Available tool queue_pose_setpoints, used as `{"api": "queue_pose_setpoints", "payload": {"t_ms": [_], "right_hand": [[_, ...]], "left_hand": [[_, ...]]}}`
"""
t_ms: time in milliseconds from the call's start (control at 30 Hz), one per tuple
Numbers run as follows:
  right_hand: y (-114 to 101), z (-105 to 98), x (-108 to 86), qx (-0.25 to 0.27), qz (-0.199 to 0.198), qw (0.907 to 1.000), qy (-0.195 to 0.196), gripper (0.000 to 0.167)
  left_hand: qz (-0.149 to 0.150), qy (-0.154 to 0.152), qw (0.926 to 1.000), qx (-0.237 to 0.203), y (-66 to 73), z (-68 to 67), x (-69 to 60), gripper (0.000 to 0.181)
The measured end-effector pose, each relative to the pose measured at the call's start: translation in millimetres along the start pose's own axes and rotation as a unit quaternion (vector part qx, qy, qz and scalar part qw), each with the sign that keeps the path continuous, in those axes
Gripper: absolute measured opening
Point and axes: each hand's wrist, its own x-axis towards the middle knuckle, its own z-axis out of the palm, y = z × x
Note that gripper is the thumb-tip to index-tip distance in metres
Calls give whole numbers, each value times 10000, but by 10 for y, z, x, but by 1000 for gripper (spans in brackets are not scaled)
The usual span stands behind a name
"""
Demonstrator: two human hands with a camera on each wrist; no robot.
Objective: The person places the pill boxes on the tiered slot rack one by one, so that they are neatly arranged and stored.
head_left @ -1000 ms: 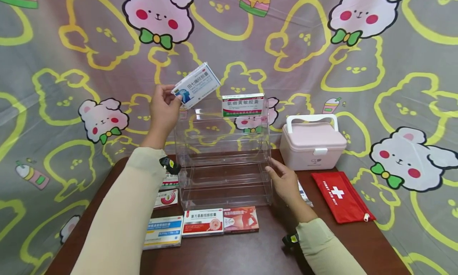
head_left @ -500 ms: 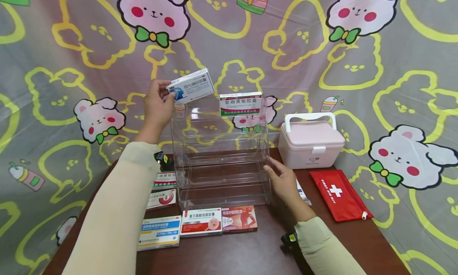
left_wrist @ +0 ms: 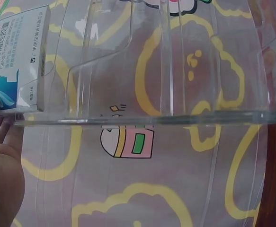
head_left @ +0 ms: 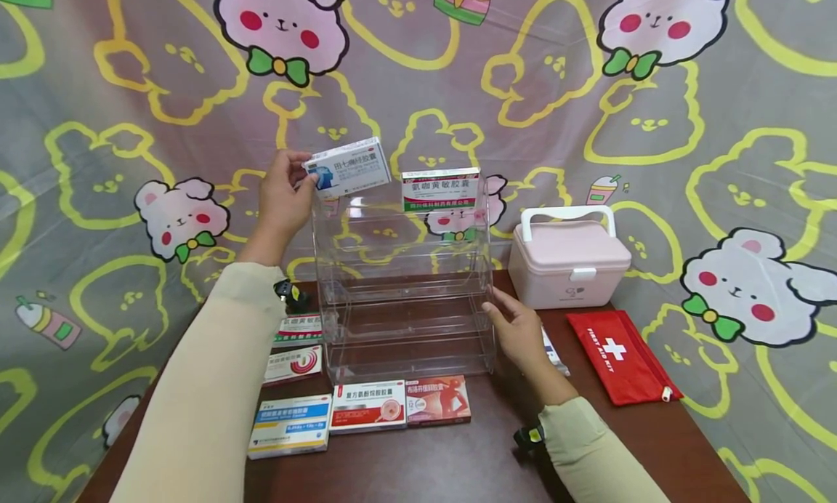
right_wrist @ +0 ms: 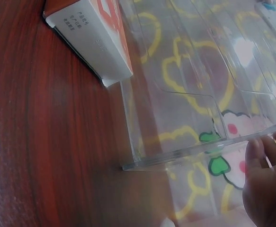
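Note:
My left hand (head_left: 285,201) pinches a white-and-blue medicine box (head_left: 348,170) by its left end, thumb on the front. The box is at the top left of a clear plastic tiered rack (head_left: 405,288); I cannot tell whether it rests there. In the left wrist view the medicine box (left_wrist: 22,61) appears beside the rack's clear edge (left_wrist: 142,119). My right hand (head_left: 519,334) holds the rack's right side, its thumb toward the front; its fingers (right_wrist: 265,153) touch the edge in the right wrist view. A green-and-red medicine box (head_left: 441,190) stands on the top tier, right.
Before the rack lie a blue-and-yellow box (head_left: 290,426), a red-and-white box (head_left: 368,405) and an orange-red box (head_left: 438,400). More boxes (head_left: 294,363) lie at its left. Rightward are a pink lidded case (head_left: 570,263) and a red first aid pouch (head_left: 621,357). A patterned curtain hangs behind.
My left hand has brought the white-and-blue box down and slightly left, turning it from a steep tilt to nearly level. The right hand stays on the rack.

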Motion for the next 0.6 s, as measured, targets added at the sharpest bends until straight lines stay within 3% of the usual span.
{"api": "queue_pose_setpoints", "payload": {"t_ms": [200, 367, 600], "right_hand": [[-6, -6, -3, -27, -9, 10000, 7, 46], [2, -3, 0, 20, -5, 10000, -6, 45], [26, -2, 7, 46, 27, 10000, -1, 45]], "left_hand": [[131, -190, 9996, 148, -19, -46, -1, 30], [38, -385, 9977, 554, -8, -69, -26, 29], [-36, -463, 9967, 661, 25, -49, -37, 30]]}}
